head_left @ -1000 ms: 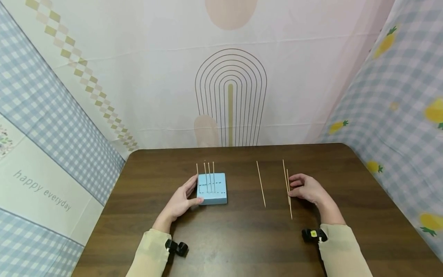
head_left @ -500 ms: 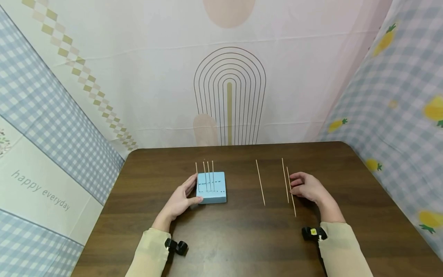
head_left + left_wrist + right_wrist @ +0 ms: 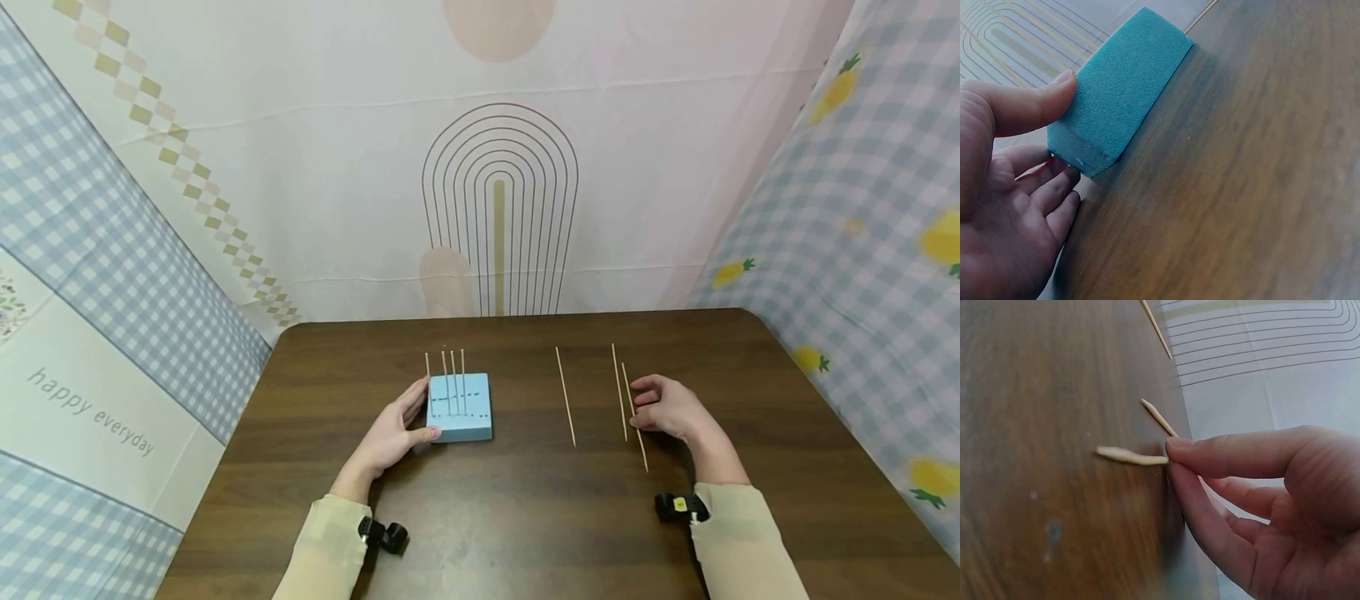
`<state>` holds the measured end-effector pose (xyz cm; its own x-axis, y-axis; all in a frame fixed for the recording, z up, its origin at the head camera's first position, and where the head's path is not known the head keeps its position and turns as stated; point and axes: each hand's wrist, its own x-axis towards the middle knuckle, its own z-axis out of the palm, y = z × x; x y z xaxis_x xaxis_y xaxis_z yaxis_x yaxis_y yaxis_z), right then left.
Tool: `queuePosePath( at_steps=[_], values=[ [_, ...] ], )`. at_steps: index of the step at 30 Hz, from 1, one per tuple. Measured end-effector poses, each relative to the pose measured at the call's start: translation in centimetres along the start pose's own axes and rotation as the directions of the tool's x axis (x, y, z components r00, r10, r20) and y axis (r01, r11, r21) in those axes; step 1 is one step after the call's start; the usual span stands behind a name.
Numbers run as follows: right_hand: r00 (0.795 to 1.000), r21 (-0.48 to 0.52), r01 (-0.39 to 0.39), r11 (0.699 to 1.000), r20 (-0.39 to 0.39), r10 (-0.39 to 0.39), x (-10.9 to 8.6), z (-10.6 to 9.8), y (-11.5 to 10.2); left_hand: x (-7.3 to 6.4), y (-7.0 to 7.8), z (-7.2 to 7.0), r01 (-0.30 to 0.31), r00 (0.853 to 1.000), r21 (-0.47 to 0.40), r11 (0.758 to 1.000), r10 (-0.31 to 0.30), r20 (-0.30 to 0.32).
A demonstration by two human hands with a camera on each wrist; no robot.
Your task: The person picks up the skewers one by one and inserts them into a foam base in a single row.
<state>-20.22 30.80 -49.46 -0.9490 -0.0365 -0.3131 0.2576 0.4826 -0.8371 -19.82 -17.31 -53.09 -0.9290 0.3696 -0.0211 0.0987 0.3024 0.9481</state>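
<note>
A light blue foam block (image 3: 476, 427) sits on the table, several thin wooden skewers (image 3: 462, 363) standing upright in its left part. My left hand (image 3: 388, 435) holds the block at its left side; in the left wrist view the thumb presses on the block's textured face (image 3: 1125, 87) and the fingers lie round its end. Over to the right, my right hand (image 3: 667, 410) pinches a skewer (image 3: 641, 448) between thumb and index finger, its near end (image 3: 1129, 456) sticking out toward the right wrist camera. Another skewer (image 3: 618, 385) lies just left of that hand.
A third loose skewer (image 3: 566, 398) lies on the brown wooden table (image 3: 517, 517) between the block and the right hand. Behind the table hangs a white patterned cloth (image 3: 345, 192), with checked cloths (image 3: 862, 275) at both sides.
The near end of the skewer in my right hand has swung rightward, away from the skewer beside it, and the right hand has shifted slightly right. The left hand and block stay put.
</note>
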Motion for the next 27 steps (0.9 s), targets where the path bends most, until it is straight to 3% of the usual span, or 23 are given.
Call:
queuePosePath(
  at_steps=[11,27],
  values=[
    [0.999,-0.028,-0.019,0.999,-0.027,0.018,-0.09,0.07,-0.16,-0.07,-0.06,0.02,0.002,1.0,-0.008,1.0,-0.002,0.007],
    [1.0,-0.002,0.006,1.0,0.025,-0.006,0.0,-0.35,0.27,0.05,-0.25,0.09,-0.008,1.0,0.014,1.0,0.009,-0.005]
  ],
)
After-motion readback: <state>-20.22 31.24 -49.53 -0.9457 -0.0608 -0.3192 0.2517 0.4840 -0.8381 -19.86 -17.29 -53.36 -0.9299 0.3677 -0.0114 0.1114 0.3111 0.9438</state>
